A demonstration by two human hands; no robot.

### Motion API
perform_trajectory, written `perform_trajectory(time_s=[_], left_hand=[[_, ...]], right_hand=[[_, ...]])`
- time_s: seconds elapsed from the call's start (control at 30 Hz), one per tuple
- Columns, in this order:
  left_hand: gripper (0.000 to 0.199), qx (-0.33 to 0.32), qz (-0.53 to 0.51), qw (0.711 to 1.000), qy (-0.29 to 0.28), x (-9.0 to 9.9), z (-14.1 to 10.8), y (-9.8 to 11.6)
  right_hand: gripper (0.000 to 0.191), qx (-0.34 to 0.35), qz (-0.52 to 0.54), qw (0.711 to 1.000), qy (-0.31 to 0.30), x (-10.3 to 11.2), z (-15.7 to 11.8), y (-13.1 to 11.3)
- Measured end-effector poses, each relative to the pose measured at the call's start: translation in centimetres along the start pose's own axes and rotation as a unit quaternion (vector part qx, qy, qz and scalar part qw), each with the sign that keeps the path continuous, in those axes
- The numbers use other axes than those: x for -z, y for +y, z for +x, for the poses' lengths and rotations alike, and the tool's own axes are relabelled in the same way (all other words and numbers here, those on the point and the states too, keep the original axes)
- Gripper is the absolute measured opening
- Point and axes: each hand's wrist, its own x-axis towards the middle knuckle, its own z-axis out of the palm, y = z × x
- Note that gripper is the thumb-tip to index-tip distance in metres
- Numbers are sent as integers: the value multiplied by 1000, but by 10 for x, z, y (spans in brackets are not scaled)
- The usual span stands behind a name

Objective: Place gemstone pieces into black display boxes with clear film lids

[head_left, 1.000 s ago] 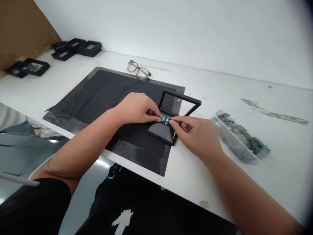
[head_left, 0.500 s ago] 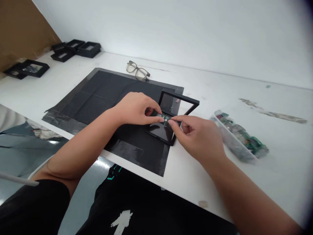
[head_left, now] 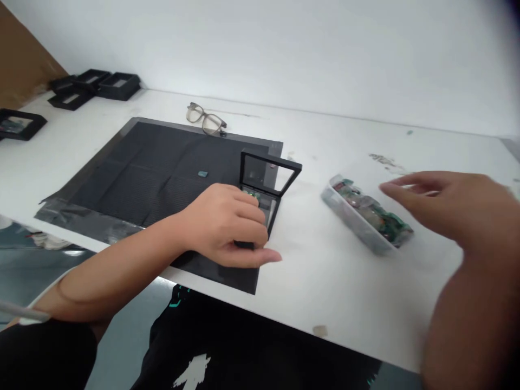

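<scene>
Tabletop (head_left: 309,292) carries a black mat (head_left: 117,157). Right hand (head_left: 442,203) hovers near the translucent container (head_left: 351,221), fingertips nearly together; any held item cannot be told. Left hand (head_left: 231,227) curls over the open black case (head_left: 272,160) at the mat's right edge, its grip hidden. Keep the case steady so green pieces (head_left: 254,195) inside stay undisturbed.

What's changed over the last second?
The right hand has left the green pieces in the case and moved right, near the tub. The left hand has shifted toward the person, partly covering the case. The case stays open; tub and glasses look unmoved.
</scene>
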Motion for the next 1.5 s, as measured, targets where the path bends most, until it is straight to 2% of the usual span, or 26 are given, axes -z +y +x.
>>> perform_trajectory(time_s=[0.03, 0.07, 0.17, 0.23, 0.33, 0.43, 0.5, 0.63, 0.7, 0.87, 0.97, 1.27, 1.37, 1.5], left_hand=[[42, -11, -2, 1000, -3, -1, 1, 2], [38, -21, -4, 1000, -4, -3, 1, 3], [23, -54, -3, 998, 13, -6, 1, 2], [18, -74, 9, 996, 44, -9, 0, 0], [24, -92, 17, 994, 60, -13, -1, -2], [32, -80, 6, 997, 14, -18, -1, -2], [33, -63, 5, 998, -14, -21, -2, -2], [28, -20, 11, 997, -71, -23, -1, -2], [26, -4, 14, 997, -81, -23, -1, -2], [25, -1, -2, 996, -88, -22, 0, -3], [27, 0, -13, 996, -91, -23, 0, -5], [24, 2, -37, 995, -92, -22, 1, -6], [25, 7, -39, 995, -91, -21, 0, -6], [26, 10, -44, 994, -95, -20, -1, -7]], right_hand=[[20, -52, 18, 998, -32, 1, -5, -13], [19, -58, 41, 997, -44, 1, -10, -26], [20, 29, 91, 994, -59, -4, -27, -60], [25, 102, 122, 985, -68, -8, -35, -69], [30, 183, 167, 969, -22, -6, -42, -70], [23, 229, 166, 958, 57, 5, -45, -64], [22, 230, 150, 960, 47, 13, -48, -61], [19, 172, 79, 976, -112, 19, -55, -63], [11, 168, 47, 972, -156, 16, -60, -67], [7, 248, 71, 951, -169, 2, -71, -78], [13, 267, 62, 944, -186, -5, -74, -83], [6, 246, 56, 934, -252, -10, -74, -85], [4, 241, 50, 936, -252, -10, -72, -84], [16, 228, 63, 942, -236, -10, -70, -81]])
